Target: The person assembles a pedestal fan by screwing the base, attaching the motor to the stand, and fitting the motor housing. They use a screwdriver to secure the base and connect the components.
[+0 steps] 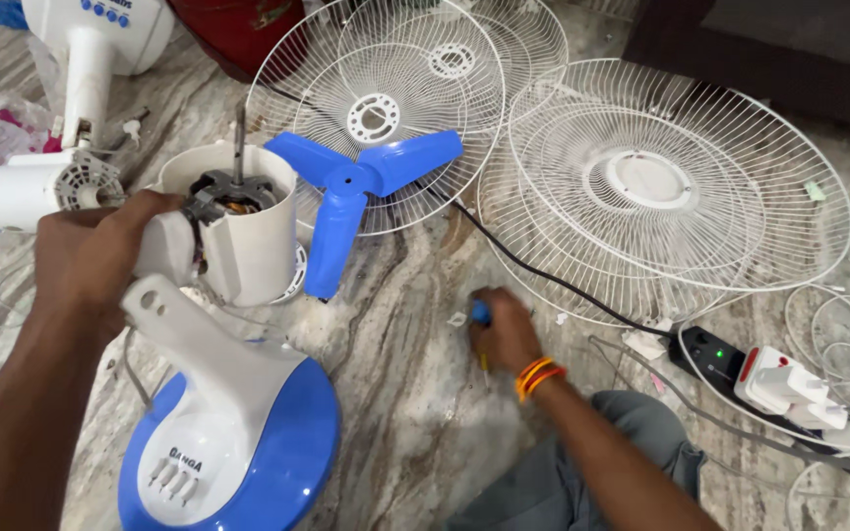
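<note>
Two hands busy: your left hand point(91, 258) grips white fan motor housing point(233, 231); your right hand point(504, 329) closes around blue-handled screwdriver point(482, 317) on marble floor point(415, 393).

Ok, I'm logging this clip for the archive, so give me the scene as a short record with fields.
setting: marble-patterned floor, seen from above
left hand: left hand grips the white fan motor housing, motor exposed
right hand: right hand closed on a blue-handled screwdriver at the floor
fan base: blue and white base
loose parts: blue three-blade propeller; white wire grilles
power: black power strip
</note>
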